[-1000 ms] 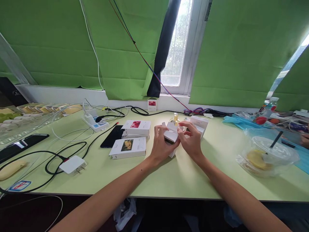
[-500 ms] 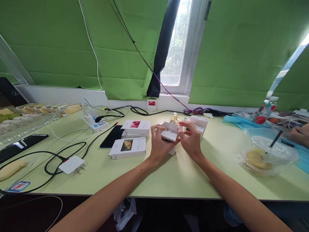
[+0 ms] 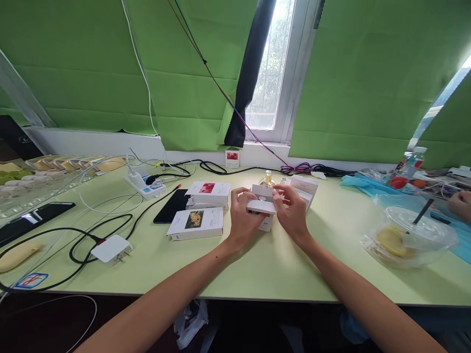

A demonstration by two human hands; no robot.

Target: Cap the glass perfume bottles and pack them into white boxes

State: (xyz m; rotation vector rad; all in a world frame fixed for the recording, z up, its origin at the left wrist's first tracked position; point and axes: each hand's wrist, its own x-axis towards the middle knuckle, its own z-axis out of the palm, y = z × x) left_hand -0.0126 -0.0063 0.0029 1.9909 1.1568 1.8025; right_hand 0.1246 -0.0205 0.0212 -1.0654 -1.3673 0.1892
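A small white box (image 3: 263, 208) with its top flaps raised is between my hands near the middle of the table. My left hand (image 3: 243, 215) is wrapped round its left side and underside. The fingers of my right hand (image 3: 290, 208) pinch the box's right edge by a flap. Just behind it stands a glass bottle with a gold neck (image 3: 268, 178). Another white box (image 3: 304, 189), partly hidden by my right hand, stands to the right. Left of my hands lie a white box with a red picture (image 3: 209, 190) and one with a yellow flower picture (image 3: 195, 223).
A dark tablet (image 3: 171, 208), power strip (image 3: 144, 185) and white charger (image 3: 111, 249) with cables are at the left. A lidded plastic cup (image 3: 399, 240) in a clear bag stands right. Another person's hand (image 3: 459, 205) shows at the far right edge.
The box between my hands has turned slightly, so its opening and front flap face me more squarely. My right fingers have come closer in on its right edge.
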